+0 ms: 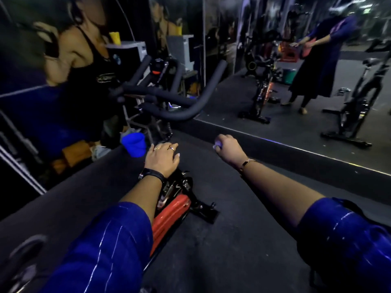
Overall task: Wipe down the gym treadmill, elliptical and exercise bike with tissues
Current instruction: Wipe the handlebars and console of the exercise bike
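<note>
An exercise bike stands below me, with black foam handlebars (169, 100) ahead and an orange frame (169, 216) under my arms. My left hand (161, 158) lies flat, fingers spread, palm down on the bike's top part just above the frame; what it touches is hidden beneath it. My right hand (227, 146) hovers to the right over the floor, closed in a fist around a crumpled white tissue (218, 144) that peeks out at the knuckles. Both forearms wear blue sleeves.
A wall mirror (296, 70) on the right reflects bikes and a person in blue. A blue cup-like object (134, 142) sits left of my left hand. Clutter and a poster fill the left side. Dark rubber floor (232, 240) surrounds the bike.
</note>
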